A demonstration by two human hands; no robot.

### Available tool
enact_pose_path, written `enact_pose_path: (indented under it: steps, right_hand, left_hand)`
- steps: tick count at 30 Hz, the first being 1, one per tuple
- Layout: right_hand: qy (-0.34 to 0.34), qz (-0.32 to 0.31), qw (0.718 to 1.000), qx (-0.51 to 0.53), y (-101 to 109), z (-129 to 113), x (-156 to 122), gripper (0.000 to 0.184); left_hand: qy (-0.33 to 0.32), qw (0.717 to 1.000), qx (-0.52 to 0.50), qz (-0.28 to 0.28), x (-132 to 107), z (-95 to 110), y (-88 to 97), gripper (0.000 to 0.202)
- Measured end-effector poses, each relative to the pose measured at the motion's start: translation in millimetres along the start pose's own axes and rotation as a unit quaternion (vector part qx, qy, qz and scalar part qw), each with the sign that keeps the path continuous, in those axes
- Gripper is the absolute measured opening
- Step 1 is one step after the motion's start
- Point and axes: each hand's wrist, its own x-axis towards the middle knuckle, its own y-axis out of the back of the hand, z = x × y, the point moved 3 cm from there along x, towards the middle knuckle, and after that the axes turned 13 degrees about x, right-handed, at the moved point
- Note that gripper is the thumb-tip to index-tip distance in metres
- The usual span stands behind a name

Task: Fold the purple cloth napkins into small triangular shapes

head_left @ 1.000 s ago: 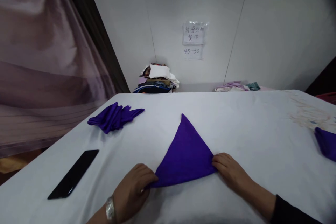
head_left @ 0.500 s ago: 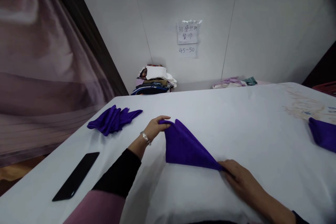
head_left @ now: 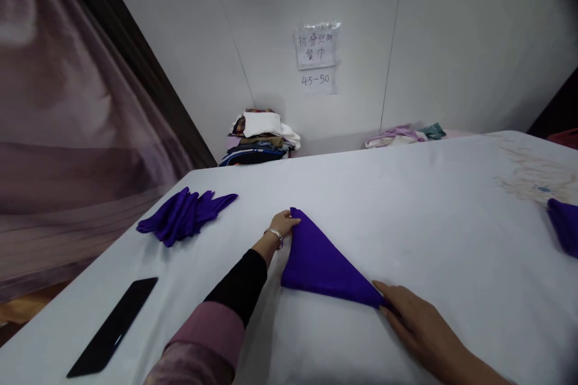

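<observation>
A purple cloth napkin (head_left: 323,264), folded into a triangle, lies on the white-covered table (head_left: 433,210) in front of me. My left hand (head_left: 285,223), with a silver bracelet at the wrist, is closed on the napkin's far upper corner. The near right point of the triangle is pinched in my right hand (head_left: 406,313), thumb on the near side. The layers between the two hands look fairly flat.
Crumpled purple cloths (head_left: 185,216) lie at the table's left, and a black phone-like slab (head_left: 115,325) nearer me. Another purple cloth (head_left: 564,225) is at the right edge. Folded clothes (head_left: 262,135) are piled by the wall, under a handwritten paper sign (head_left: 316,48).
My left hand has brought the napkin's loose upper corner rightward onto the other layer, closing the gap between them. My right hand stays at the opposite point. The view has shifted slightly.
</observation>
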Motion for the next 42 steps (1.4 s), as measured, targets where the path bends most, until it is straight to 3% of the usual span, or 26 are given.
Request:
enact_pose_path:
  steps: [6, 11, 14, 17, 22, 26, 33, 42]
  right_hand:
    - [0.012, -0.006, 1.000, 0.011, -2, 1, -3, 0.041]
    - [-0.016, -0.018, 0.999, 0.035, 22, -6, 14, 0.037]
    - [-0.020, -0.031, 0.998, 0.060, 36, -12, 52, 0.033]
    - [0.000, -0.031, 0.997, 0.075, 33, -15, 109, 0.032]
    - [-0.025, -0.034, 0.997, 0.069, -7, -14, 202, 0.030]
    - [-0.041, -0.056, 0.996, 0.051, -37, -19, 241, 0.030]
    - [-0.082, -0.059, 0.994, 0.030, -57, -21, 257, 0.018]
    - [-0.067, -0.055, 0.994, 0.072, -64, -14, 259, 0.017]
  left_hand:
    - [-0.012, 1.000, -0.018, -0.013, 1, -6, 5.5, 0.024]
    - [-0.035, 0.998, -0.052, -0.021, -17, -6, 15.5, 0.033]
    - [-0.048, 0.996, -0.078, -0.021, -27, -4, 17.6, 0.037]
    - [-0.055, 0.993, -0.100, -0.017, -32, -2, 16.4, 0.039]
    - [-0.057, 0.991, -0.119, -0.001, -35, -3, 14.3, 0.038]
    - [-0.057, 0.990, -0.129, 0.008, -34, -9, 14.3, 0.038]
    - [-0.065, 0.987, -0.148, 0.014, -28, -18, 13.2, 0.037]
    - [-0.076, 0.990, -0.121, 0.007, -25, -20, 9.8, 0.039]
